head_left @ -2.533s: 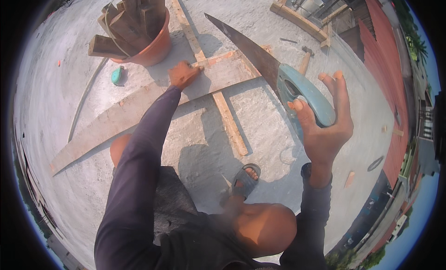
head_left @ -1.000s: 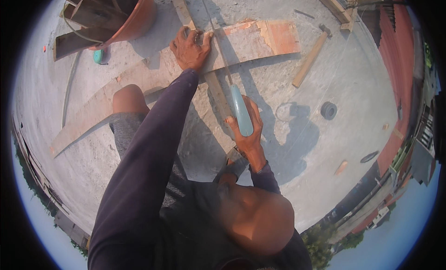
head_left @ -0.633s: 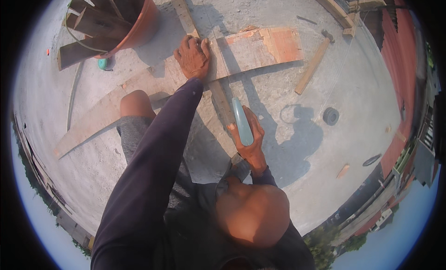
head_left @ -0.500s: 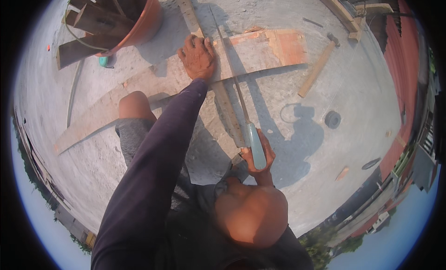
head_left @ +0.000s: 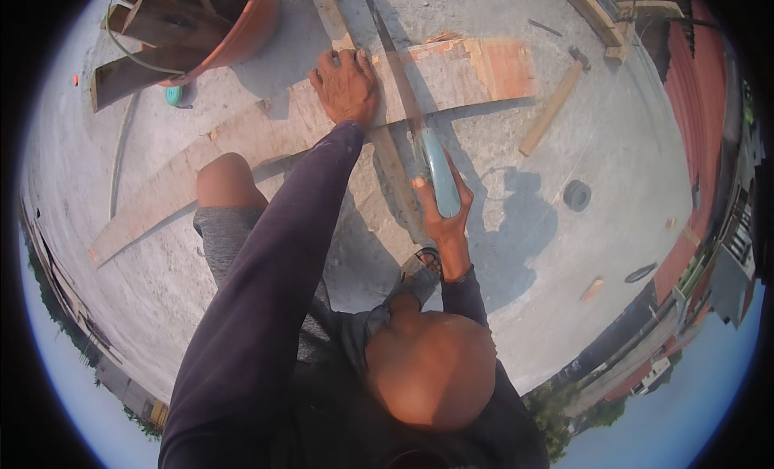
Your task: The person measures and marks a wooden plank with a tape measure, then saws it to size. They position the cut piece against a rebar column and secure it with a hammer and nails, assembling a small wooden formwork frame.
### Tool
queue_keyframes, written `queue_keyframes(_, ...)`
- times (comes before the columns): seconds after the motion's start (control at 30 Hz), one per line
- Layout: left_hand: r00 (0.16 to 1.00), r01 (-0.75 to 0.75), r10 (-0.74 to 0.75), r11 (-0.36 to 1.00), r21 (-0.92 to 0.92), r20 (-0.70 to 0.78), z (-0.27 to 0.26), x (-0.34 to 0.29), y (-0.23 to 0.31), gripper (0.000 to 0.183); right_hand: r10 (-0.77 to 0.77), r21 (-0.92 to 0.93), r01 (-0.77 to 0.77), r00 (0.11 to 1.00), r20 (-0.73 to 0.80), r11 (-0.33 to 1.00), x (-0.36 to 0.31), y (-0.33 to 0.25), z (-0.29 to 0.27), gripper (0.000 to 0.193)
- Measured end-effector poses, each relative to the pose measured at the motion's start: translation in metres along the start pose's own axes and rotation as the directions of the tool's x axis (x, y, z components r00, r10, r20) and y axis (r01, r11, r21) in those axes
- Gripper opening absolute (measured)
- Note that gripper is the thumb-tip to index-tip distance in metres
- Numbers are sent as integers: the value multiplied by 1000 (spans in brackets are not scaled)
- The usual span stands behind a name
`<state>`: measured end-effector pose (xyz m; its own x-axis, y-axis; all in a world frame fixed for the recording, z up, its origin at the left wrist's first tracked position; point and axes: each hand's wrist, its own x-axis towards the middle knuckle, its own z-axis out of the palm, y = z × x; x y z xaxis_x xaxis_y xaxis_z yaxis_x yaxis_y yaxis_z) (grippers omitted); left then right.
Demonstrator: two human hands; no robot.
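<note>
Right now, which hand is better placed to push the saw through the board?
Right. The right hand already grips the saw by its blue handle, with the blade across the board. The left hand lies flat on the board.

Orange bucket (head_left: 242, 29) of wood scraps (head_left: 153, 25)

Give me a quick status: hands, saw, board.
Left hand flat on the plank, pinning it. Right hand gripping the handsaw, blade laid across the plank. Nothing blocking the blade.
</note>
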<state>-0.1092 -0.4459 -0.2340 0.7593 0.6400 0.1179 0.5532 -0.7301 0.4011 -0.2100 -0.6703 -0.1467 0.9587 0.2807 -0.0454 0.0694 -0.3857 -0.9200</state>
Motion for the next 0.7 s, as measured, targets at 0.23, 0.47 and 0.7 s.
queue_keyframes(0.23, 999, 9, -9, 1000, -7, 36, -2, 4, -2, 38, 94, 9, -94, 995, 13, 996, -74, -28, -34, 61)
queue_keyframes(0.47, 1000, -7, 7, 1000, 14, -5, -4, 1, -3, 38, 80, 45, -82, 996, 44, 996, -5, 30, 12, 63)
queue_keyframes(0.7, 999, -8, 7, 1000, 27, 32, 1, 6, 1, 39, 97, 129, -96, 995, 2, 987, -105, -17, -48, 62)
